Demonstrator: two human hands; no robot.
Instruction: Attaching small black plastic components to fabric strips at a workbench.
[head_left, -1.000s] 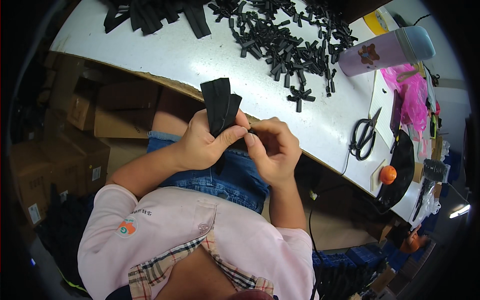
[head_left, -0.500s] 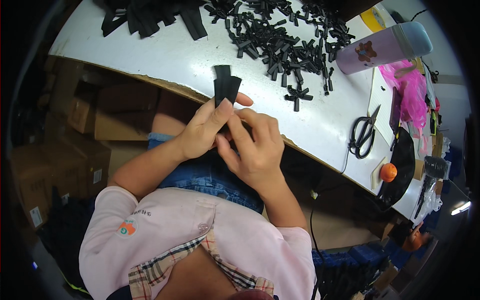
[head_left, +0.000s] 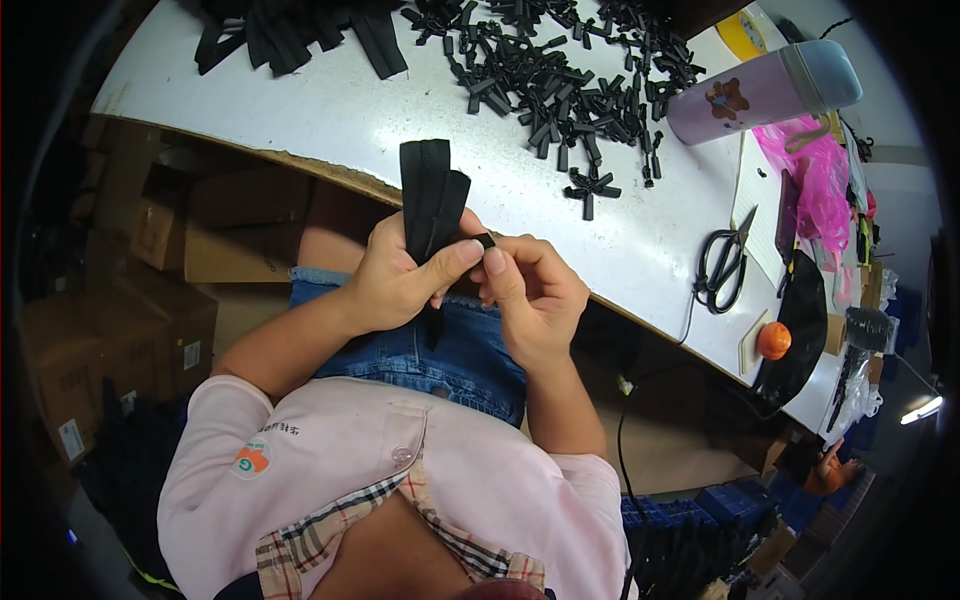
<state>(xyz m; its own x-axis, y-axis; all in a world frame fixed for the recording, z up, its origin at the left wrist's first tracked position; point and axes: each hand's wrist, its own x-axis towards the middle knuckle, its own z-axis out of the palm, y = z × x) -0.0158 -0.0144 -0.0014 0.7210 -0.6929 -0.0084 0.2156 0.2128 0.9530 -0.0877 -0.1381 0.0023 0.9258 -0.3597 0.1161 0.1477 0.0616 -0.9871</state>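
A black zipper (head_left: 430, 195), its tape standing up above the table edge, is gripped between the thumb and fingers of my left hand (head_left: 405, 275). Its lower end hangs beneath that hand over the denim shorts. My right hand (head_left: 540, 295) pinches a small black zipper pull (head_left: 486, 240), touched by the left thumb as well. How the pull meets the tape is hidden by the fingers. Across the table lies a loose pile of black zipper pulls (head_left: 560, 95), and further left several lengths of black zipper tape (head_left: 290, 35).
On the white table (head_left: 300, 115), to the right, are a pink bottle (head_left: 740, 95) lying tilted, black scissors (head_left: 722, 265), a pink plastic bag (head_left: 810, 180), an orange fruit (head_left: 774, 340) and yellow tape (head_left: 740, 38). Cardboard boxes (head_left: 120, 330) stand at the left below.
The zipper has shifted slightly left and more of it shows. My right hand has turned and moved a little right, and the small pull now shows between my fingertips.
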